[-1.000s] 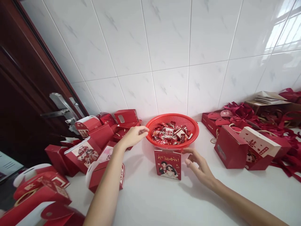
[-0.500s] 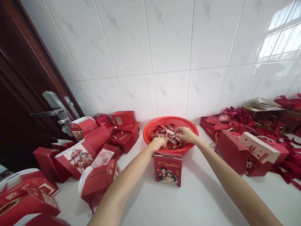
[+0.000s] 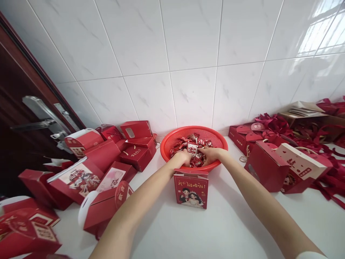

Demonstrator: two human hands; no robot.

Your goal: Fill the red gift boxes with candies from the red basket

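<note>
A red mesh basket [image 3: 165, 142] against the wall holds a heap of small wrapped candies [image 3: 199, 158], mostly red. My left hand [image 3: 184, 157] is in the basket, its curled fingers at a white candy packet [image 3: 192, 149] with red print. From the other side my right hand [image 3: 211, 154] reaches into the heap, its fingertips partly hidden among the wrappers. In front of the basket, between my forearms, an open-topped red gift box [image 3: 191, 190] stands upright, with a cartoon wedding couple on its face.
Several red gift boxes [image 3: 107, 201] crowd the left side of the white tabletop [image 3: 215, 230]. More boxes [image 3: 266, 165] stand at the right, beside heaped red ribbons [image 3: 330, 180] and a cardboard carton [image 3: 299, 117]. A tiled wall [image 3: 192, 93] rises behind; a dark door [image 3: 16, 144] is at far left.
Both hands have sunk a little deeper into the candies, the right one lower than before. The view has shifted slightly; the gift box stands in the same place.
</note>
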